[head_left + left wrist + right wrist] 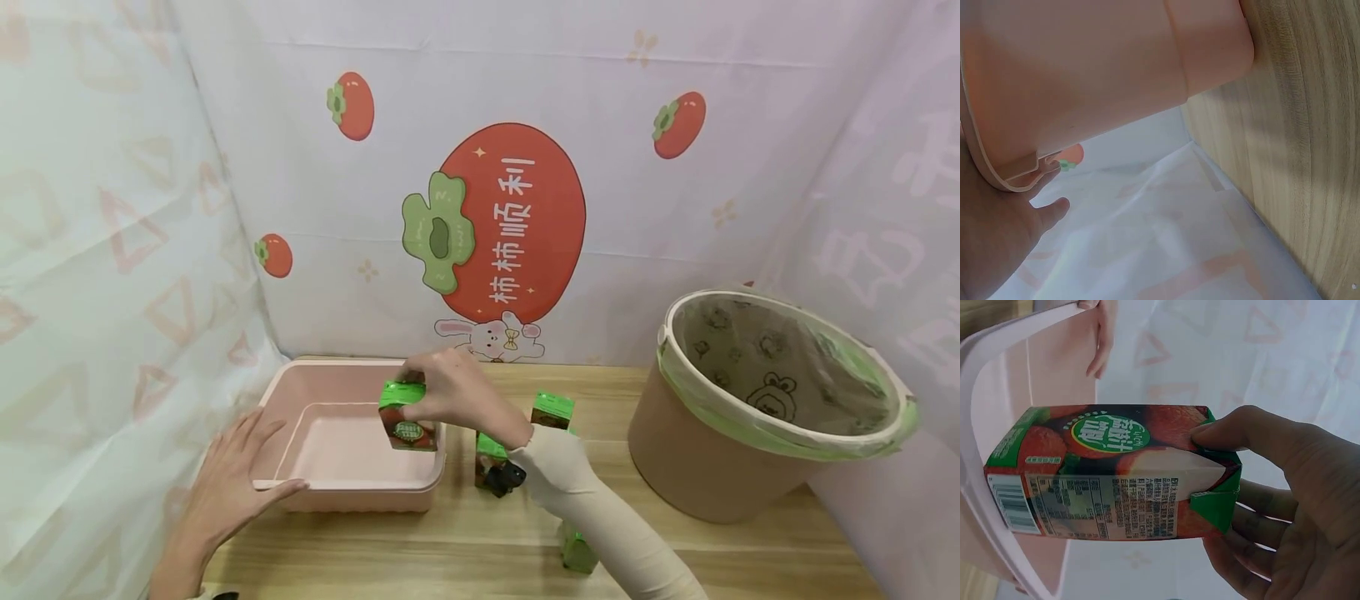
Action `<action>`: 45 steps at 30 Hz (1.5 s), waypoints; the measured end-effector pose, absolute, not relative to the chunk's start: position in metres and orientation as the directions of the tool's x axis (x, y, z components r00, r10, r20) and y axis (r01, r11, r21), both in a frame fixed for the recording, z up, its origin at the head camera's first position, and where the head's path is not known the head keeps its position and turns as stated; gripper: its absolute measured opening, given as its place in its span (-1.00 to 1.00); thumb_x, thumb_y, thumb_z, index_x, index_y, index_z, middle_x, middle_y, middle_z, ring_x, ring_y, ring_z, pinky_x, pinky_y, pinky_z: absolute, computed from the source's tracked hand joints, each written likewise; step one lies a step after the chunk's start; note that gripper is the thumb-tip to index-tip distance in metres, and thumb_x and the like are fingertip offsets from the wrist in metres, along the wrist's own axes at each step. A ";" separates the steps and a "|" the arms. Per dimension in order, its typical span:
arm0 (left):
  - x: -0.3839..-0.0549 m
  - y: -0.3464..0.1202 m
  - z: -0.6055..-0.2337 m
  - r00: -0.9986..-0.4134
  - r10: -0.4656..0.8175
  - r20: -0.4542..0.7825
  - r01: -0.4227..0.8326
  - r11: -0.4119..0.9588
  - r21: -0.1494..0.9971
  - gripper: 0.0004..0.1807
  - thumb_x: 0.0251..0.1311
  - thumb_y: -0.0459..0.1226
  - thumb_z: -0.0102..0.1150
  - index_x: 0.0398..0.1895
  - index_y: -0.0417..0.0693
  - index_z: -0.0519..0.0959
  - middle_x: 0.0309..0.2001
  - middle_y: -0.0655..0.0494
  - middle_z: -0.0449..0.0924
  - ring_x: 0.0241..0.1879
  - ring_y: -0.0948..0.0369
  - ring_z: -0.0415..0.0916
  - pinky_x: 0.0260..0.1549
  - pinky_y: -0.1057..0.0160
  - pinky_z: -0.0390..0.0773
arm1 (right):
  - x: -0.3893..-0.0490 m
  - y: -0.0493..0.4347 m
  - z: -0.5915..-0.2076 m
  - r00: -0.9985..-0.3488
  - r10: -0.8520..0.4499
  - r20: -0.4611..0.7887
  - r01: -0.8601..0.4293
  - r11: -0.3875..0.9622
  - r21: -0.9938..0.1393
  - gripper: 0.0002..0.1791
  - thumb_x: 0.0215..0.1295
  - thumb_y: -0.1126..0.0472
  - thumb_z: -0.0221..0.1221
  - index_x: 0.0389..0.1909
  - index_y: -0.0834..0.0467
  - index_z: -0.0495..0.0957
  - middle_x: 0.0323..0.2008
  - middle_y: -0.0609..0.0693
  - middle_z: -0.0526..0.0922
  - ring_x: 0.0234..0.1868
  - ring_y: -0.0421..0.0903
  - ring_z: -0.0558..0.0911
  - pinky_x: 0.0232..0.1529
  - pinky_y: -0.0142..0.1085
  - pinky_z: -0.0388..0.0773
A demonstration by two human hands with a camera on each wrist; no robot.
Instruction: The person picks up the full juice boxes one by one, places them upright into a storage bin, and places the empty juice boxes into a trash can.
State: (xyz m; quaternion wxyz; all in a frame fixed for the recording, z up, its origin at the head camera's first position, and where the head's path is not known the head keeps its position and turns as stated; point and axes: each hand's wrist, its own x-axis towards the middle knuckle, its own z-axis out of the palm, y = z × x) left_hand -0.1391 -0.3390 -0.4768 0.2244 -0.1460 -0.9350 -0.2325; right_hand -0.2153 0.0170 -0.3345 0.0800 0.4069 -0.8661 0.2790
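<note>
My right hand (457, 392) grips a juice carton (411, 435) by one end, over the right side of a pink plastic basin (345, 498). In the right wrist view the carton (1104, 481) shows red fruit pictures, a green label and a barcode, with thumb and fingers on its folded end. My left hand (228, 475) rests at the basin's front left corner, fingers spread along the rim and thumb along the front edge. In the left wrist view the basin's outer wall (1097, 69) fills the upper part, partly hiding that hand's fingers.
More green-topped cartons stand right of the basin: one by the wrist (489, 450), one behind it (553, 407), and one green item (577, 552) nearer, partly covered by my sleeve. A large pink bin (697, 450) with a liner stands at the right. Printed cloth walls surround the wooden table.
</note>
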 end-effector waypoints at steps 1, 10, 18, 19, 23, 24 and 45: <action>-0.139 -0.339 -0.477 -0.856 0.168 0.489 0.378 0.850 0.368 0.02 -0.17 0.10 0.66 0.42 -0.02 0.45 0.51 -0.38 0.25 0.47 -0.36 0.14 0.41 -0.56 -0.04 | -0.216 0.015 -0.335 -0.655 -0.662 0.365 -0.749 0.508 -0.425 -0.72 0.05 0.20 0.49 -0.16 0.09 0.79 -0.41 -0.18 0.70 -0.45 -0.29 0.49 -0.47 -0.49 0.38; -0.141 -0.339 -0.478 -0.859 0.161 0.486 0.369 0.852 0.371 0.03 -0.17 0.11 0.66 0.43 -0.02 0.45 0.52 -0.36 0.24 0.49 -0.34 0.13 0.42 -0.56 -0.05 | -0.222 -0.002 -0.352 -0.662 -0.687 0.299 -0.723 0.481 -0.496 -0.69 0.08 0.24 0.55 -0.12 0.12 0.76 -0.34 -0.18 0.72 -0.34 -0.28 0.52 -0.33 -0.52 0.45; -0.139 -0.338 -0.477 -0.855 0.157 0.494 0.371 0.851 0.372 0.02 -0.17 0.09 0.65 0.41 -0.05 0.46 0.52 -0.36 0.25 0.47 -0.36 0.14 0.42 -0.54 -0.03 | -0.225 -0.018 -0.387 -0.699 -0.667 0.258 -0.680 0.507 -0.530 -0.68 0.00 0.25 0.58 -0.18 0.12 0.77 -0.32 -0.15 0.74 -0.32 -0.34 0.54 -0.31 -0.58 0.47; -0.138 -0.338 -0.476 -0.855 0.156 0.494 0.370 0.851 0.373 0.01 -0.18 0.09 0.65 0.40 -0.05 0.46 0.52 -0.36 0.25 0.47 -0.36 0.15 0.42 -0.54 -0.03 | -0.225 -0.020 -0.390 -0.707 -0.662 0.248 -0.672 0.520 -0.528 -0.67 -0.01 0.24 0.58 -0.18 0.11 0.77 -0.32 -0.16 0.74 -0.32 -0.35 0.53 -0.32 -0.58 0.46; -0.138 -0.338 -0.477 -0.863 0.154 0.482 0.364 0.851 0.379 0.02 -0.16 0.10 0.65 0.42 -0.04 0.45 0.53 -0.36 0.23 0.48 -0.36 0.13 0.41 -0.56 -0.04 | -0.222 -0.027 -0.403 -0.739 -0.643 0.201 -0.641 0.578 -0.505 -0.66 -0.03 0.21 0.58 -0.17 0.06 0.78 -0.33 -0.22 0.71 -0.31 -0.35 0.53 -0.31 -0.55 0.46; -0.138 -0.337 -0.477 -0.865 0.155 0.478 0.362 0.851 0.380 0.02 -0.15 0.10 0.65 0.43 -0.04 0.44 0.53 -0.35 0.23 0.48 -0.36 0.13 0.41 -0.56 -0.04 | -0.222 -0.028 -0.405 -0.747 -0.639 0.185 -0.631 0.592 -0.502 -0.66 -0.03 0.20 0.58 -0.17 0.05 0.77 -0.34 -0.23 0.70 -0.30 -0.35 0.53 -0.29 -0.53 0.47; -0.136 -0.336 -0.477 -0.872 0.143 0.469 0.348 0.854 0.387 0.01 -0.12 0.09 0.64 0.43 -0.05 0.44 0.55 -0.34 0.21 0.50 -0.36 0.11 0.43 -0.53 -0.03 | -0.209 -0.046 -0.440 -0.804 -0.590 0.075 -0.567 0.721 -0.398 -0.72 0.02 0.20 0.60 -0.23 0.07 0.77 -0.36 -0.21 0.70 -0.38 -0.31 0.50 -0.39 -0.44 0.38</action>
